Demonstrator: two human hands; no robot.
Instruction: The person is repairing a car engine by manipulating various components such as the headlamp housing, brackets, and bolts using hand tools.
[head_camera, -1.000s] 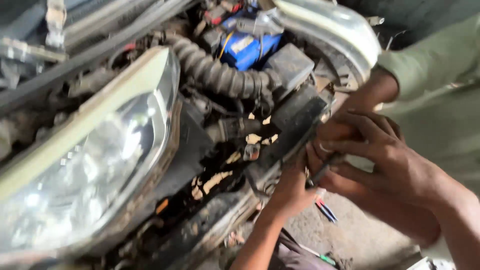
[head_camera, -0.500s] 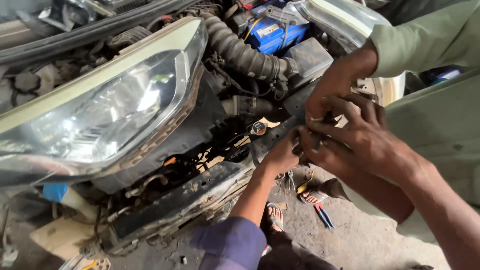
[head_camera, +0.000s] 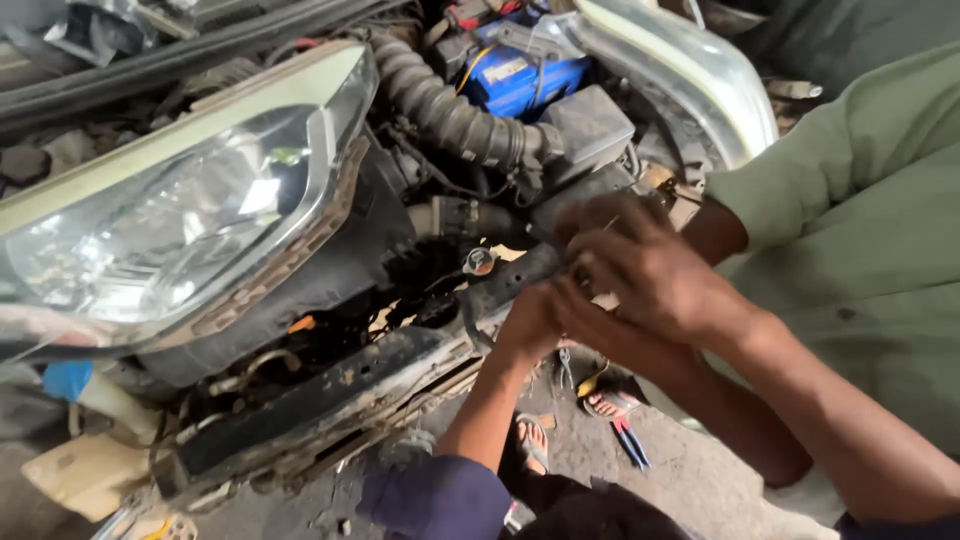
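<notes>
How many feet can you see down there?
2. One sandalled foot shows on the ground beside the purple-sleeved arm; the other foot peeks out beneath the forearms, further right. Others may be hidden.

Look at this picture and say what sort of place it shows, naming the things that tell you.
Probably a car repair garage: a headlight hangs loose from an exposed engine bay with a ribbed black hose and a blue battery, and pliers lie on the concrete floor.

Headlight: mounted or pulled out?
Pulled out. The headlight sits tilted and forward of the engine bay, with bare dark bracket showing beneath it.
</notes>
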